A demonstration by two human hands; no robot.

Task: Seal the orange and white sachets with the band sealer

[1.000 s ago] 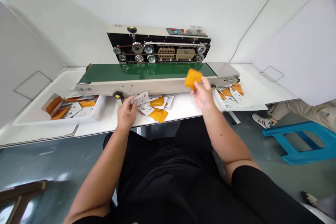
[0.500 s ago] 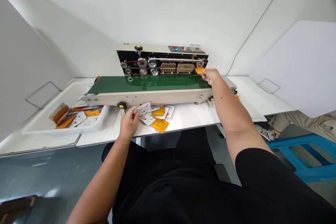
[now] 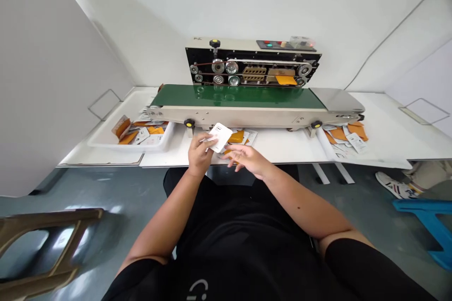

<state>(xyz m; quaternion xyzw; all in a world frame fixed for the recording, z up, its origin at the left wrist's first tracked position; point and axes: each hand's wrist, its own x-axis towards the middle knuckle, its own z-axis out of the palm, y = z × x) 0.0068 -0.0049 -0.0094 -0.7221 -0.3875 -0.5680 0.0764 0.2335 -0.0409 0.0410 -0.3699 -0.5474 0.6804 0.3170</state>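
Observation:
My left hand (image 3: pixel 200 151) pinches a small white printed packet (image 3: pixel 221 136) in front of the sealing machine. Just to its right, my right hand (image 3: pixel 244 157) has its fingers apart and holds nothing; its fingertips come close to the packet's lower corner. Beneath and behind both hands lies a pile of orange and white packets (image 3: pixel 237 137) on the table, partly hidden. An orange packet (image 3: pixel 286 80) sticks out of the band sealer (image 3: pixel 254 51), at the heating blocks above the green conveyor belt (image 3: pixel 261 98).
A white bin (image 3: pixel 155 147) of packets stands at the left. More packets (image 3: pixel 348 135) lie in a white tray at the right. A blue stool (image 3: pixel 420 207) and a person's shoe (image 3: pixel 393 184) are at the far right, a brown stool (image 3: pixel 52 216) at the lower left.
My right hand has let go of the orange packet at the sealer and come back towards my left hand. The orange packet has moved left into the machine. My left hand has raised the white packet.

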